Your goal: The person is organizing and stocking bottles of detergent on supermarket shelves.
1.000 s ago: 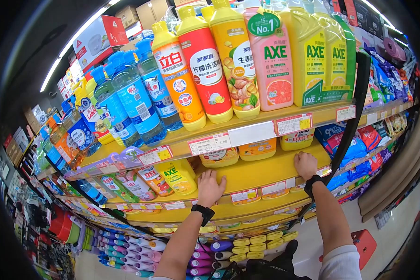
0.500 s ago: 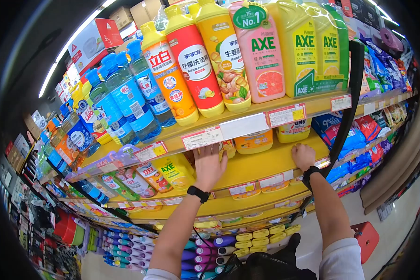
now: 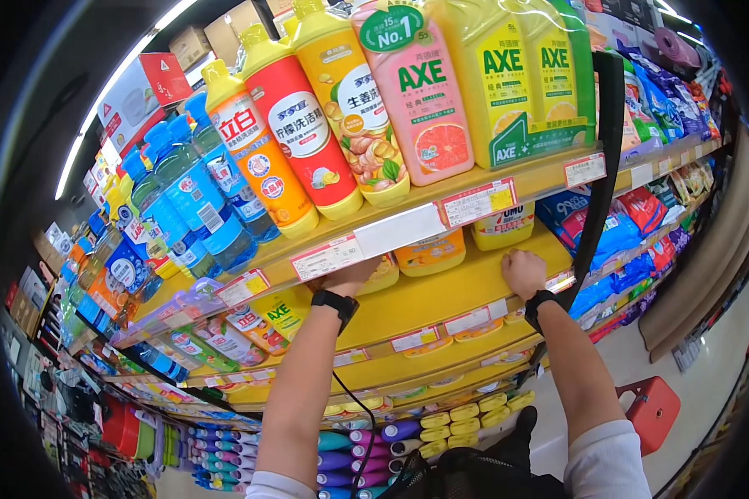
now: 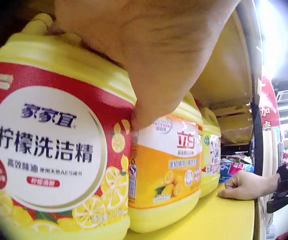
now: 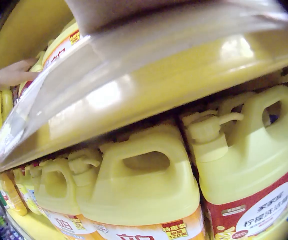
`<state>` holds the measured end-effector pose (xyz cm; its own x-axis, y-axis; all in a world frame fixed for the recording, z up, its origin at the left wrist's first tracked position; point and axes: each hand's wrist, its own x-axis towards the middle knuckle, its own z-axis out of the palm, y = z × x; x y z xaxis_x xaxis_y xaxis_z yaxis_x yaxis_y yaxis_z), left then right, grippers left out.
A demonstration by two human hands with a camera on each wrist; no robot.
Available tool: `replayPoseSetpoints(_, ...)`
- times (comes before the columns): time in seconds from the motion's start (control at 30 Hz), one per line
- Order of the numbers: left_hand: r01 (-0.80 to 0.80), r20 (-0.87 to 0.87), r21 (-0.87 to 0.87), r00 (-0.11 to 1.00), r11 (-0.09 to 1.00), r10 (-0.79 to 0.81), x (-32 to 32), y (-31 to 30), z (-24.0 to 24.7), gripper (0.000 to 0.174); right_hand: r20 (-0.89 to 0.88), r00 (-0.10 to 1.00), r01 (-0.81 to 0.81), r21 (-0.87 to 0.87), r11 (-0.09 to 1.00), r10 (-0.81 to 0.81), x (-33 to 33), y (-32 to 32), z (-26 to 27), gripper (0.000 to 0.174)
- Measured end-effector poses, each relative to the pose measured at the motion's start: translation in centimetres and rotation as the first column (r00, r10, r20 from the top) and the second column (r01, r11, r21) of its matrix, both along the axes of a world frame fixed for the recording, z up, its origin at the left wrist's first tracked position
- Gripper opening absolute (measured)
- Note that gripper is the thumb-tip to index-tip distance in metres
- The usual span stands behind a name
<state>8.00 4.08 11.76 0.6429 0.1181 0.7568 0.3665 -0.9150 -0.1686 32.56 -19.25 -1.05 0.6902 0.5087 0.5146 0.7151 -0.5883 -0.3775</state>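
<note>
In the head view my left hand (image 3: pixel 354 279) reaches beneath the upper shelf, whose edge hides the fingers. The left wrist view shows this hand (image 4: pixel 149 45) over the top of a big yellow jug of dish soap (image 4: pixel 49 145) with a red lemon label. Its thumb lies at the jug's right shoulder; the other fingers are hidden behind the top. Beside that stands an orange-labelled dish soap jug (image 4: pixel 169 165). My right hand (image 3: pixel 524 273) rests on the yellow shelf board (image 3: pixel 466 295) towards its right end, fingers loosely curled and holding nothing.
Above, the upper shelf edge (image 3: pixel 399 229) carries price tags and a row of dish soap bottles (image 3: pixel 429 100). A black upright (image 3: pixel 599 158) borders the right side, with bagged detergent (image 3: pixel 570 212) beyond. More handled jugs (image 5: pixel 139 190) fill the shelf below. A red stool (image 3: pixel 651 412) stands on the floor.
My left hand has gone from the front of the yellow shelf up and in under the upper shelf, to the red-labelled jug. The right hand stays on the shelf. The head view has shifted slightly.
</note>
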Motion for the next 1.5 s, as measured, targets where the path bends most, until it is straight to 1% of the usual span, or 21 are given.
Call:
replayPoseSetpoints(0.03,0.006,-0.031,-0.016,1.000,1.000,-0.006,-0.1,0.6,0.0,0.038,0.001,1.000,-0.001,0.004,1.000,0.001,0.1,0.1,-0.1,0.027)
replayPoseSetpoints(0.13,0.014,-0.216,-0.306,0.973,0.952,-0.084,-0.8,1.5,0.2,0.062,-0.005,1.000,0.001,0.001,1.000,-0.001,0.1,0.0,-0.2,0.027)
replayPoseSetpoints(0.23,-0.125,-0.239,-0.084,0.966,0.989,0.101,-0.8,1.7,0.3,0.060,-0.016,1.000,0.002,-0.003,1.000,-0.002,0.2,0.1,-0.4,0.027)
replayPoseSetpoints(0.3,-0.006,-0.195,-0.355,0.978,0.935,-0.068,-0.7,2.1,-0.1,0.061,-0.001,1.000,0.005,-0.004,1.000,-0.005,0.1,0.0,-0.1,0.027)
replayPoseSetpoints(0.37,-0.021,-0.213,-0.357,0.975,0.934,-0.060,-0.8,1.6,0.2,0.060,0.002,1.000,0.003,-0.016,1.000,-0.003,-0.1,-0.2,0.1,0.028)
replayPoseSetpoints(0.43,-0.162,-0.294,-0.080,0.947,0.983,0.132,-1.1,0.2,1.1,0.057,-0.010,1.000,0.000,-0.032,0.999,0.000,-0.2,-0.2,0.3,0.028)
replayPoseSetpoints(0.53,-0.016,-0.222,-0.077,0.975,0.997,-0.002,-1.7,-3.3,3.7,0.050,-0.008,1.000,-0.004,-0.032,0.999,0.004,0.1,-0.1,0.0,0.028)
replayPoseSetpoints(0.63,-0.109,-0.196,-0.070,0.976,0.992,0.093,-4.0,-6.4,3.8,0.051,-0.010,1.000,-0.008,-0.018,1.000,0.008,-0.1,-0.2,0.1,0.028)
replayPoseSetpoints(0.73,-0.197,-0.156,-0.133,0.972,0.971,0.176,-5.5,-9.8,4.6,0.060,-0.023,1.000,-0.013,-0.022,1.000,0.013,-0.3,-0.3,0.4,0.028)
replayPoseSetpoints(0.77,-0.260,-0.261,-0.198,0.943,0.945,0.205,-5.7,-10.2,4.6,0.072,-0.023,0.999,-0.023,-0.022,0.999,0.023,-0.1,-0.3,0.2,0.028)
replayPoseSetpoints(0.83,-0.294,-0.175,-0.010,0.941,0.956,0.288,-5.5,-10.7,3.4,0.076,-0.021,0.999,-0.049,-0.028,0.998,0.049,0.3,-0.2,0.2,0.028)
replayPoseSetpoints(0.87,-0.315,-0.126,0.085,0.938,0.945,0.323,-5.5,-10.8,2.9,0.078,-0.091,0.994,-0.052,0.006,0.999,0.052,0.7,-0.3,0.3,0.026)
replayPoseSetpoints(0.9,-0.322,-0.137,0.022,0.937,0.946,0.322,-5.4,-10.8,2.6,0.078,-0.157,0.986,-0.052,0.040,0.998,0.058,1.3,-0.4,0.5,0.025)
replayPoseSetpoints(0.93,-0.327,-0.137,0.022,0.935,0.945,0.327,-5.4,-10.7,2.5,0.077,-0.222,0.973,-0.049,0.079,0.996,0.065,2.0,-0.5,0.9,0.025)
replayPoseSetpoints(1.03,-0.325,-0.115,0.036,0.938,0.945,0.327,-5.4,-10.4,2.2,0.076,-0.097,0.995,0.005,0.387,0.922,0.035,5.2,-0.8,1.8,0.037)
replayPoseSetpoints(1.13,-0.310,-0.066,0.088,0.947,0.947,0.316,-5.2,-10.4,2.2,0.074,0.023,0.995,-0.095,0.420,0.902,0.094,10.1,0.1,1.8,0.059)
replayPoseSetpoints(1.17,-0.316,-0.063,0.102,0.944,0.943,0.323,-5.2,-10.4,2.3,0.073,-0.103,0.963,-0.176,0.463,0.869,0.250,11.2,0.4,2.1,0.064)
replayPoseSetpoints(1.23,-0.314,-0.066,0.103,0.945,0.944,0.321,-5.2,-10.4,2.1,0.072,-0.314,0.781,-0.297,0.573,0.764,0.539,12.7,0.8,2.5,0.074)
replayPoseSetpoints(1.33,-0.295,-0.066,0.089,0.951,0.951,0.302,-5.3,-10.1,2.1,0.070,-0.361,0.736,-0.335,0.540,0.772,0.572,11.2,0.7,5.0,0.081)
replayPoseSetpoints(1.43,-0.304,-0.047,0.093,0.950,0.948,0.309,-5.1,-10.2,2.0,0.069,-0.393,0.672,-0.401,0.519,0.755,0.627,11.3,1.2,4.9,0.084)
replayPoseSetpoints(1.5,-0.307,-0.044,0.098,0.949,0.947,0.313,-4.9,-10.3,2.2,0.069,-0.484,0.650,-0.372,0.470,0.800,0.586,8.4,1.0,7.2,0.082)
